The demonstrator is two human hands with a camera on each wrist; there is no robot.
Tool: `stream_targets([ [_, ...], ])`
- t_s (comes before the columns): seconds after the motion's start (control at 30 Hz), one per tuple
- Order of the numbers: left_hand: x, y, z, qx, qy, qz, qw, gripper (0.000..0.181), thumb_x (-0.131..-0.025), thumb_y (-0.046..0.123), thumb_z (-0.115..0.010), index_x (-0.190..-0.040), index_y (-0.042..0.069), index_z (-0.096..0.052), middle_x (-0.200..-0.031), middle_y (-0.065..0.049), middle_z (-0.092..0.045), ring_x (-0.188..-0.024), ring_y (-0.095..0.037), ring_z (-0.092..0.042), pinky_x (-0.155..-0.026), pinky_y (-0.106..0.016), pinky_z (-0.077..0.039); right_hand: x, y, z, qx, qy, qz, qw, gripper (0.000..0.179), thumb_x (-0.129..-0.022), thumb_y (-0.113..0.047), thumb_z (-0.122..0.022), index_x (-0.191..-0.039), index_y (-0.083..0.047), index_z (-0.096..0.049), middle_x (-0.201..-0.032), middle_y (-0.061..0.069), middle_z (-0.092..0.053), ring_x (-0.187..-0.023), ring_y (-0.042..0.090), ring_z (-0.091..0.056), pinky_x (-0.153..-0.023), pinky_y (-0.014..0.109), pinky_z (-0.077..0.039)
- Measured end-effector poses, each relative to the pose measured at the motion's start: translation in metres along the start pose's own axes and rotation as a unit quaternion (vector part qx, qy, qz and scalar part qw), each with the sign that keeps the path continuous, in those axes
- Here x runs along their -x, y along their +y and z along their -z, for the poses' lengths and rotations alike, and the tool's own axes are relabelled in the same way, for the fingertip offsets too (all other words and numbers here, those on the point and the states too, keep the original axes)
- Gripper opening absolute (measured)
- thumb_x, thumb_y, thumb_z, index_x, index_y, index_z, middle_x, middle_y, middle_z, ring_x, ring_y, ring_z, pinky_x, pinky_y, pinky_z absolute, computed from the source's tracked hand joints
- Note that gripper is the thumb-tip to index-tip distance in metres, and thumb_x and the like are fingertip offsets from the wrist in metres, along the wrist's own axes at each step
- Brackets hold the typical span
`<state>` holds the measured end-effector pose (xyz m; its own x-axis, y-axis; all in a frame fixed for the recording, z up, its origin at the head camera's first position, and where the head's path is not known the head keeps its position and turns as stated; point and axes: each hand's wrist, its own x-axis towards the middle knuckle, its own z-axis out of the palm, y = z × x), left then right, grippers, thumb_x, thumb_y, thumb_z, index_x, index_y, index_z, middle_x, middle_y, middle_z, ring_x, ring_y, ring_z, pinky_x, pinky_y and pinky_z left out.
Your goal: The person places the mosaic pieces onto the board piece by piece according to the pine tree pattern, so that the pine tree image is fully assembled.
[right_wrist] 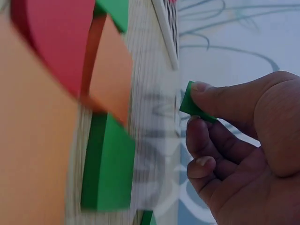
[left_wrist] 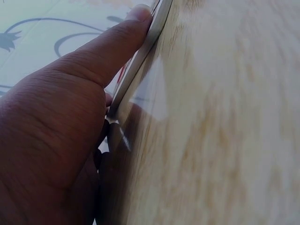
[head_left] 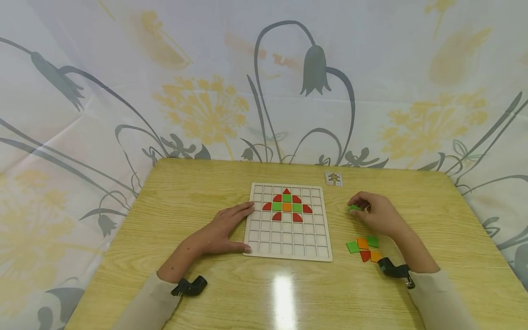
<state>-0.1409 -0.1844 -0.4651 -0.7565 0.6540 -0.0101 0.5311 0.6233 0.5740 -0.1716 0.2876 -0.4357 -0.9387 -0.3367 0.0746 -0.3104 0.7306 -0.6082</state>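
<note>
A white gridded board (head_left: 288, 238) lies on the table, with red, green and orange tiles set in its upper cells in a tree-like shape. My left hand (head_left: 220, 231) rests at the board's left edge, fingers extended, thumb on the lower left corner; the left wrist view shows that thumb (left_wrist: 117, 42) against the board's side. To the right of the board, my right hand (head_left: 377, 213) pinches a green tile (right_wrist: 188, 101) between thumb and fingers, above the table. Below that hand lie loose tiles: green (head_left: 352, 247), orange (head_left: 362, 243) and red (head_left: 365, 255).
A small picture card (head_left: 333, 178) with a tree pattern on a grid lies beyond the board's upper right corner. The wooden table (head_left: 198, 188) meets a flower-printed cloth (head_left: 284, 114) at its back edge. Black wrist devices (head_left: 189, 286) sit at both cuffs.
</note>
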Motion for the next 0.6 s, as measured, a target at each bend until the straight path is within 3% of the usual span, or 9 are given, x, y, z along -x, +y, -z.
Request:
stream_targets([
  [0.4, 0.0, 0.0, -0.001, -0.004, 0.001, -0.003, 1.0, 0.109, -0.088, 0.057, -0.084, -0.17, 0.014, -0.026, -0.178, 0.001, -0.018, -0.163, -0.027, -0.019, -0.128, -0.057, -0.019, -0.012, -0.027, -0.026, -0.028, -0.01, 0.052, 0.9982, 0.014, -0.099, 0.0, -0.071, -0.11, -0.008, -0.076, -0.104, 0.003, -0.07, -0.083, 0.016, -0.056, -0.072, 0.028, -0.048],
  [0.6, 0.0, -0.001, -0.001, -0.005, 0.001, 0.001, 1.0, 0.109, -0.088, 0.057, -0.083, -0.17, 0.015, -0.026, -0.178, 0.001, -0.017, -0.163, -0.027, -0.019, -0.128, -0.057, -0.018, -0.018, -0.038, -0.035, -0.044, -0.036, 0.052, 0.9971, 0.011, -0.1, -0.003, -0.072, -0.109, -0.008, -0.075, -0.099, 0.001, -0.069, -0.082, 0.018, -0.056, -0.071, 0.029, -0.048],
])
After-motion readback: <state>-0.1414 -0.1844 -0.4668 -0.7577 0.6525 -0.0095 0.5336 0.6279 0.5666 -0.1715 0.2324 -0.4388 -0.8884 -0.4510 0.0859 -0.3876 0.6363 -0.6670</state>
